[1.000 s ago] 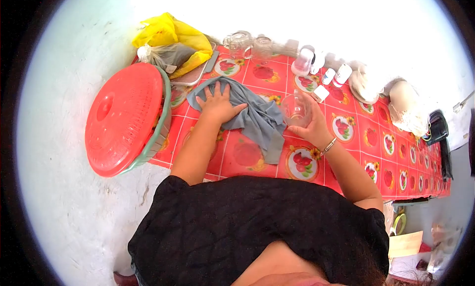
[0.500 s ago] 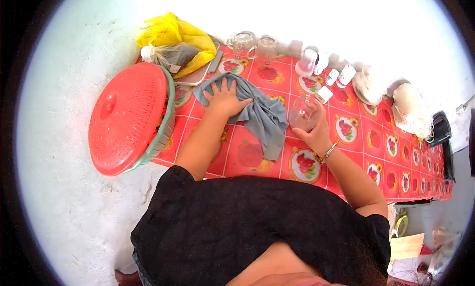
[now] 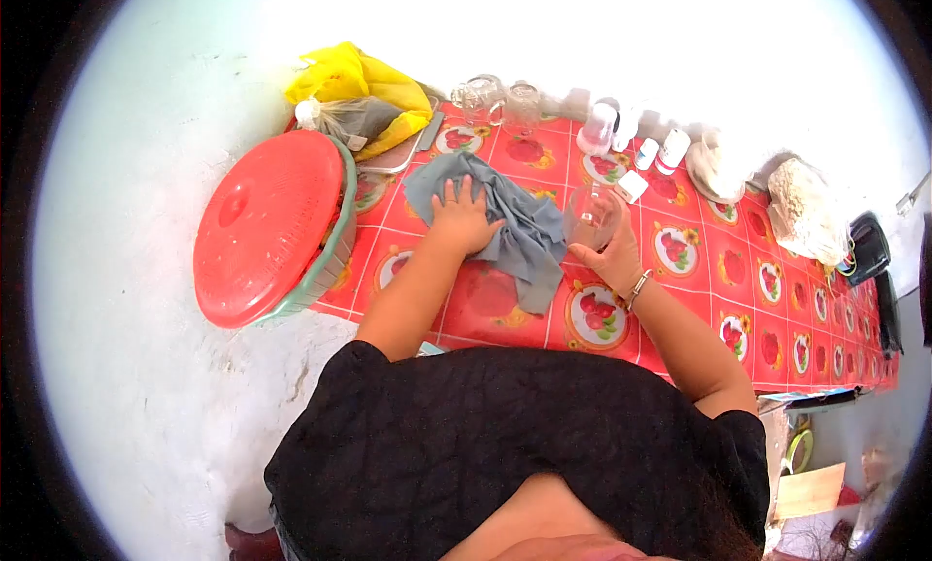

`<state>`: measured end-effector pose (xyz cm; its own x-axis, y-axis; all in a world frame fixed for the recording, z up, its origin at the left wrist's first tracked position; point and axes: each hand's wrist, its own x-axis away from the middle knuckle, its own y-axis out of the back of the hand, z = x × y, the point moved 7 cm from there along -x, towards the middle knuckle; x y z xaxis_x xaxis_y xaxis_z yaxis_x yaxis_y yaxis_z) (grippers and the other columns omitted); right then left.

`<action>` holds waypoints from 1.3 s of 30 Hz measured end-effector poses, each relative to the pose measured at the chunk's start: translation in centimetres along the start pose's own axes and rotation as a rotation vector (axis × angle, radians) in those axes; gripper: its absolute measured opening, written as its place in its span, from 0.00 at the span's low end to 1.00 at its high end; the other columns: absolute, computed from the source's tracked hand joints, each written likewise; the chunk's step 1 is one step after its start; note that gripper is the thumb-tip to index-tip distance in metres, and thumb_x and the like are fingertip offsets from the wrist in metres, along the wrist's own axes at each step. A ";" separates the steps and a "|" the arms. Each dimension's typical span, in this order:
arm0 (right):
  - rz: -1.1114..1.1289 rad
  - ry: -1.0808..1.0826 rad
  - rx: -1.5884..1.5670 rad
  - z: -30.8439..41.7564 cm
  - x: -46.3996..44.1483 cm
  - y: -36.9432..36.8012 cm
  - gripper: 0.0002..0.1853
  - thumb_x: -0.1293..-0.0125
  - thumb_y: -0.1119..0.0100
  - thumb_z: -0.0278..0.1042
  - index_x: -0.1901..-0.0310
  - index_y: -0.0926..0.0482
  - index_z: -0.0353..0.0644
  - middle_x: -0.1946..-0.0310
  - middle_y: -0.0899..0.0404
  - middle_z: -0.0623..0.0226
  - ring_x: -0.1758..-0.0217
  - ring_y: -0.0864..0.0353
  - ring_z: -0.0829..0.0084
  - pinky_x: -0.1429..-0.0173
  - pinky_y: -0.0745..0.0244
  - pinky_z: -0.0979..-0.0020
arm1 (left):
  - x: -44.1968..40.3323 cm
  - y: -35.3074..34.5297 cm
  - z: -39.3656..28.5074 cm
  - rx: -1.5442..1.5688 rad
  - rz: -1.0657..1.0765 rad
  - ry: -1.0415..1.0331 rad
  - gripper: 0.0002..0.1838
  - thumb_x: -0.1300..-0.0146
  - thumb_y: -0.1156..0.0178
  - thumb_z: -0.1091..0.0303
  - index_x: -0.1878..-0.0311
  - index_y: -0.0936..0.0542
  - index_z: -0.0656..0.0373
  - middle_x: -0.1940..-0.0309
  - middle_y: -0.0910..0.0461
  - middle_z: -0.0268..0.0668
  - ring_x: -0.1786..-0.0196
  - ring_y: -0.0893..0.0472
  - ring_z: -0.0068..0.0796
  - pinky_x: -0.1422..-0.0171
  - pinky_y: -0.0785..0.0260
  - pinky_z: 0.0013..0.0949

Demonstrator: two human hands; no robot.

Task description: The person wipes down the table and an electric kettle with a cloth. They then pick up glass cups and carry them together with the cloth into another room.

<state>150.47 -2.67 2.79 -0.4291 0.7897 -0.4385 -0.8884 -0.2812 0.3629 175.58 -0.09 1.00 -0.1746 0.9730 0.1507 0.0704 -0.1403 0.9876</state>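
My left hand point(image 3: 466, 219) lies palm down with its fingers spread on a grey cloth point(image 3: 529, 233). The cloth is rumpled on the table, one corner trailing toward me. Just right of it, my right hand point(image 3: 612, 255) is wrapped round a clear glass mug point(image 3: 590, 214); the far fingers are partly hidden by the glass. A bracelet point(image 3: 639, 287) circles the right wrist. Close beyond the mug is a small white square item point(image 3: 631, 185).
A red lid point(image 3: 262, 221) covers a green basket point(image 3: 342, 226) at the left. Behind it lies a yellow bag point(image 3: 349, 81). Glass mugs point(image 3: 521, 105), white containers point(image 3: 672, 150) and plastic bags point(image 3: 806, 212) line the wall along the red patterned tablecloth point(image 3: 495, 299).
My left hand has shifted slightly, and the cloth is more bunched toward the right. My right hand still holds the mug, which appears turned a little. The whole view has shifted slightly.
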 end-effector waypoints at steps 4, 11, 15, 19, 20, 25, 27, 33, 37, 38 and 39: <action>-0.016 -0.004 0.095 0.1 0.2 0.3 0.55 0.55 0.22 0.38 0.30 0.51 0.43 0.38 0.35 0.49 0.33 0.33 0.56 0.33 0.34 0.59 | 1.9 -0.6 -2.2 -0.012 0.016 -0.106 0.43 0.38 0.48 0.36 0.25 0.45 0.50 0.23 0.57 0.43 0.23 0.56 0.54 0.24 0.59 0.59; -0.040 0.078 0.063 0.1 -0.3 0.5 0.55 0.56 0.21 0.40 0.30 0.49 0.42 0.39 0.33 0.48 0.33 0.34 0.56 0.32 0.36 0.60 | 5.2 -0.5 -6.6 -0.022 0.024 -0.260 0.41 0.41 0.41 0.41 0.29 0.37 0.54 0.24 0.54 0.46 0.24 0.52 0.53 0.26 0.50 0.56; -0.023 0.056 -0.038 -0.6 -0.4 0.1 0.55 0.56 0.21 0.38 0.30 0.50 0.40 0.39 0.34 0.49 0.34 0.33 0.57 0.32 0.36 0.60 | 7.1 -0.6 -7.8 0.006 0.067 -0.275 0.40 0.42 0.39 0.44 0.30 0.36 0.54 0.24 0.53 0.45 0.23 0.51 0.49 0.26 0.50 0.56; -0.013 0.029 0.026 0.0 -0.2 0.3 0.55 0.56 0.22 0.36 0.30 0.51 0.39 0.38 0.34 0.48 0.33 0.33 0.57 0.32 0.36 0.61 | 7.7 -1.5 -7.9 0.021 0.032 -0.221 0.38 0.41 0.40 0.46 0.30 0.36 0.53 0.24 0.51 0.41 0.23 0.49 0.46 0.27 0.48 0.56; -0.024 0.053 0.003 0.4 -0.2 0.4 0.55 0.56 0.22 0.37 0.30 0.50 0.40 0.39 0.33 0.49 0.34 0.32 0.58 0.33 0.35 0.62 | 7.8 -1.6 -7.9 0.016 0.016 -0.188 0.38 0.40 0.40 0.46 0.30 0.36 0.52 0.24 0.50 0.39 0.23 0.49 0.44 0.27 0.48 0.57; -0.036 0.085 -0.022 0.0 -0.2 0.5 0.54 0.56 0.22 0.38 0.31 0.49 0.40 0.40 0.32 0.48 0.36 0.30 0.58 0.34 0.33 0.62 | 8.6 -1.3 -8.1 0.051 -0.005 -0.103 0.37 0.40 0.40 0.47 0.31 0.36 0.52 0.24 0.51 0.37 0.23 0.49 0.44 0.28 0.46 0.57; -0.036 0.112 -0.008 -0.1 -0.3 0.5 0.53 0.56 0.21 0.37 0.31 0.48 0.40 0.39 0.32 0.48 0.36 0.30 0.58 0.35 0.33 0.62 | 8.8 -1.3 -8.2 0.059 0.002 -0.075 0.36 0.40 0.40 0.49 0.31 0.35 0.53 0.24 0.52 0.36 0.23 0.49 0.44 0.28 0.45 0.57; 0.096 0.043 -0.078 -0.6 0.1 0.7 0.54 0.59 0.20 0.38 0.32 0.46 0.38 0.37 0.34 0.50 0.35 0.30 0.58 0.35 0.32 0.62 | 8.7 -1.4 -8.0 0.104 -0.010 -0.013 0.35 0.40 0.41 0.45 0.30 0.35 0.44 0.24 0.51 0.34 0.23 0.50 0.42 0.27 0.49 0.60; 0.215 -0.007 -0.177 0.3 2.6 1.7 0.53 0.58 0.21 0.36 0.32 0.46 0.39 0.36 0.35 0.51 0.34 0.31 0.59 0.34 0.31 0.61 | 8.5 -1.1 -8.2 0.115 0.050 0.000 0.35 0.38 0.42 0.47 0.29 0.36 0.45 0.23 0.54 0.33 0.23 0.52 0.43 0.27 0.51 0.61; 0.254 -0.027 -0.264 0.5 3.4 1.8 0.52 0.57 0.21 0.33 0.32 0.46 0.40 0.36 0.35 0.52 0.33 0.32 0.61 0.34 0.32 0.61 | 8.3 -1.2 -8.0 0.118 0.031 0.001 0.35 0.38 0.43 0.45 0.29 0.36 0.43 0.23 0.53 0.32 0.23 0.52 0.43 0.27 0.52 0.62; 0.291 -0.047 -0.351 0.7 4.1 1.8 0.52 0.56 0.22 0.30 0.32 0.46 0.42 0.36 0.35 0.53 0.32 0.33 0.62 0.33 0.33 0.62 | 8.1 -1.2 -7.9 0.119 0.011 0.000 0.35 0.39 0.43 0.43 0.29 0.36 0.40 0.23 0.52 0.31 0.23 0.52 0.43 0.27 0.53 0.63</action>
<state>147.23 0.41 2.26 -0.6682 0.6721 -0.3191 -0.7371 -0.6561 0.1616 166.36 6.49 1.39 -0.1735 0.9715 0.1615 0.1882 -0.1282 0.9737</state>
